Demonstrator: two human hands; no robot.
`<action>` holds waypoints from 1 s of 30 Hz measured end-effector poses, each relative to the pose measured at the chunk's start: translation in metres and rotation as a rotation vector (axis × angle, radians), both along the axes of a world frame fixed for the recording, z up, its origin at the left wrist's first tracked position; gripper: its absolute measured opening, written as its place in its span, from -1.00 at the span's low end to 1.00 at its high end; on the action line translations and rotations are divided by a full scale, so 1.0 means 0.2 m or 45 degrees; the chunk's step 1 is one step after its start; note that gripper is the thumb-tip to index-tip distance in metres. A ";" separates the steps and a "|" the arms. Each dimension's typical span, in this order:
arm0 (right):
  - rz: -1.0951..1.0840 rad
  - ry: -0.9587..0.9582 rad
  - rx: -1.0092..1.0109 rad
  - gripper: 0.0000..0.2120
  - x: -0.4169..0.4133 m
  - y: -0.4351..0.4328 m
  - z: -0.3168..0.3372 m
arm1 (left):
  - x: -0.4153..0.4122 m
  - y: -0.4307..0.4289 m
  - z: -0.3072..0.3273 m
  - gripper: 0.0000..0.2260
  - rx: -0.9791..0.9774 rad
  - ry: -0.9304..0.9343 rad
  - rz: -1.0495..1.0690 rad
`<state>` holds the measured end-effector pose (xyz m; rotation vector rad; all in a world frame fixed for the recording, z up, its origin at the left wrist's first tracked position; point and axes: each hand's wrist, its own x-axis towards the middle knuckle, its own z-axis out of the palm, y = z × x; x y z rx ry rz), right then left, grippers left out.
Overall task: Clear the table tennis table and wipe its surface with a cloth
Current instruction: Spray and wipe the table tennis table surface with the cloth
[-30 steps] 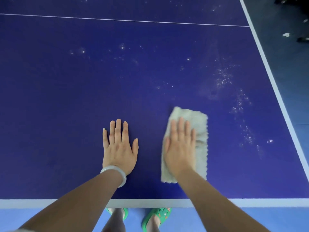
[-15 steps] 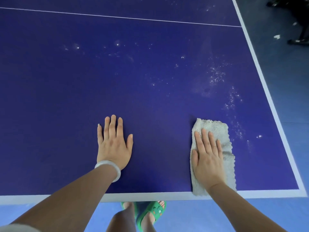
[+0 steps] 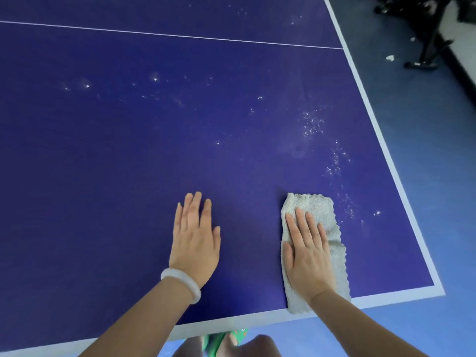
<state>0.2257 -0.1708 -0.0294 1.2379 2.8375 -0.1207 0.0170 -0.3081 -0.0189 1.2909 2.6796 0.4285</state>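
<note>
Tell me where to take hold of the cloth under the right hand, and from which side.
Pinch the far end of the cloth, coming from above. It lies flat on the table, so fingers likely cannot slide under; the right hand covers its middle, while that thick, fluffy end sits bare beyond the fingertips.

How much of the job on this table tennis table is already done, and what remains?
Clearing looks done: only the grey cloth and both hands are on the visible table tennis table. In hand: the right hand presses the cloth flat near the right corner; the left hand rests flat beside it. Left: white specks beyond the cloth and toward the centre line.
</note>
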 end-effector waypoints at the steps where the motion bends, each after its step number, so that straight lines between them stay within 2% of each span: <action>1: -0.002 0.009 -0.006 -0.47 0.00 0.00 0.00 | 0.06 0.06 0.02 -0.52 0.022 0.003 -0.068; 3: -0.012 0.027 -0.024 -0.47 0.00 0.01 0.00 | 0.17 0.19 0.03 -0.52 0.031 -0.040 -0.105; 7: -0.013 0.046 -0.039 -0.46 0.00 0.00 0.00 | 0.28 0.40 0.01 -0.50 -0.103 -0.113 0.024; 10: -0.002 0.035 -0.053 -0.46 0.00 0.00 0.00 | 0.34 0.49 -0.02 -0.43 -0.173 -0.074 0.127; 14: 0.018 0.043 -0.105 -0.44 0.00 0.02 0.01 | 0.39 0.51 -0.07 -0.38 -0.228 0.062 0.131; 20: 0.443 0.008 -0.128 -0.43 0.31 0.23 0.02 | 0.40 0.52 -0.10 -0.36 -0.225 0.139 0.182; 24: 0.776 -0.082 -0.042 -0.37 0.62 0.60 0.02 | 0.41 0.53 -0.11 -0.34 -0.226 0.165 0.208; 26: 0.695 -0.057 -0.030 -0.38 0.67 0.86 0.00 | 0.41 0.53 -0.11 -0.34 -0.225 0.167 0.221; 30: -0.047 0.065 -0.047 -0.44 0.54 1.23 -0.01 | 0.41 0.53 -0.11 -0.34 -0.236 0.186 0.236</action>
